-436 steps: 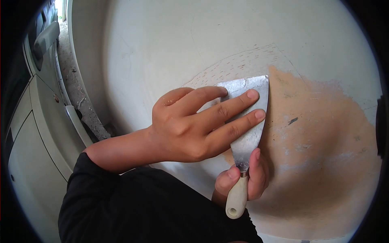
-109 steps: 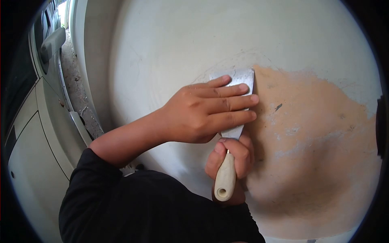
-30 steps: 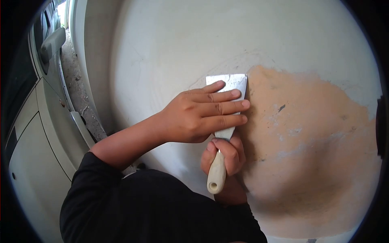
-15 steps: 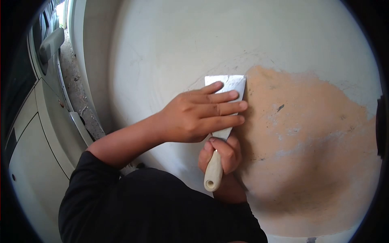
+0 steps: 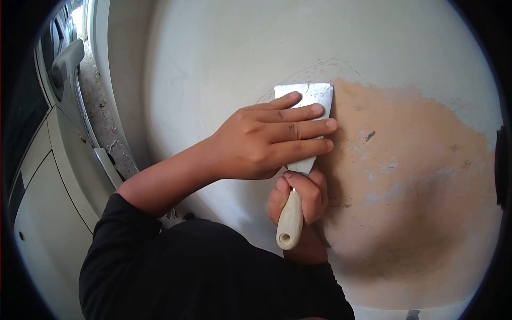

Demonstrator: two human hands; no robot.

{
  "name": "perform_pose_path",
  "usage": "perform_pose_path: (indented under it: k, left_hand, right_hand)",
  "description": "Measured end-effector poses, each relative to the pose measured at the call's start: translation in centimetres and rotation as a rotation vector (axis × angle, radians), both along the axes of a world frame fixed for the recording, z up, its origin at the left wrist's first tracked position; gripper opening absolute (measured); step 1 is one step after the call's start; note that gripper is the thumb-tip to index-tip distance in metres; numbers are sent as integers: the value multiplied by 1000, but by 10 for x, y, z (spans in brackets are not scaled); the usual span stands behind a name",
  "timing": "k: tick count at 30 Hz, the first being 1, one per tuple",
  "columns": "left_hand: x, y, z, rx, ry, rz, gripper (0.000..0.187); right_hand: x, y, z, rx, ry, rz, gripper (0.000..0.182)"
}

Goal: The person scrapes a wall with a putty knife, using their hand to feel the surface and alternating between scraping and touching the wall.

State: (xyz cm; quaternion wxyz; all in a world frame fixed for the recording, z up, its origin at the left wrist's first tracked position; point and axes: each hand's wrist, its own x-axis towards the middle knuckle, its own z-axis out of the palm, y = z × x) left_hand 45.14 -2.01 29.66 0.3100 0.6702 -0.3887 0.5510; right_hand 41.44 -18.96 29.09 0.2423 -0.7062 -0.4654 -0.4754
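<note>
A putty knife (image 5: 290, 221) with a wide metal blade and a pale handle lies against a light, curved panel (image 5: 213, 58). My right hand (image 5: 310, 196) is wrapped round it where the handle meets the blade, and the handle's end sticks out below my fist. Flat across the blade rests my left hand (image 5: 256, 141), fingers stretched out and slightly apart. The blade's wide edge points away from me. Just right of it spreads a large tan patch (image 5: 405, 133) with grey marks, scraped spots and an uneven border. Part of the blade is hidden under my fingers.
To the left stands a light-coloured car (image 5: 53, 202) with a door mirror (image 5: 68, 60). Between it and the panel runs a narrow strip of littered ground (image 5: 101, 112). Thin scratches mark the panel above the blade. A dark object (image 5: 501, 168) shows at the right edge.
Both hands and the putty knife have slid a short way up and to the right over the panel. My hold on the knife looks the same.
</note>
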Motion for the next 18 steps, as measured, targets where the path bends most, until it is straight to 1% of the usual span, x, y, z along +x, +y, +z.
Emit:
perform_pose_path:
  k: [3, 6, 8, 9, 10, 11, 12, 14, 15, 16, 17, 18]
  left_hand:
    - [1, 1, -1, -7, -40, 25, 32]
    - [3, 3, 5, -14, -23, 5, 34]
    - [2, 1, 3, -26, -25, -2, 35]
    - [-1, 1, 1, -27, -6, 0, 36]
    - [-3, 3, -1, -25, 16, 10, 37]
    - [-1, 1, -7, 9, 1, 67, 40]
    - [-2, -3, -12, -22, 29, 36, 43]
    - [-1, -9, -20, -15, 34, 41, 45]
    - [1, -15, -26, -26, 66, -19, 52]
    - [-4, -16, -29, 10, 83, -39, 52]
    - [-8, -18, -30, 15, 134, -76, 57]
    - [-11, -18, -30, 26, 182, -113, 61]
  right_hand:
    - [2, 1, 0, 13, 4, 23, 15]
    - [-6, -5, 10, -34, 67, -20, 17]
    - [-11, -12, 9, -145, 219, 4, 45]
    - [-15, -20, 5, -130, 215, 20, 45]
    - [-23, -33, -4, -148, 450, 126, 63]
    - [-32, -46, -14, -167, 688, 240, 81]
    - [-42, -60, -21, -150, 859, 386, 102]
    - [-69, -44, -34, 383, 1026, 655, 82]
    - [-65, -48, -41, 414, 1025, 666, 82]
    - [-60, -59, -52, 350, 882, 544, 74]
    - [-59, -69, -60, 292, 742, 412, 68]
    - [-60, -71, -56, 257, 608, 191, 50]
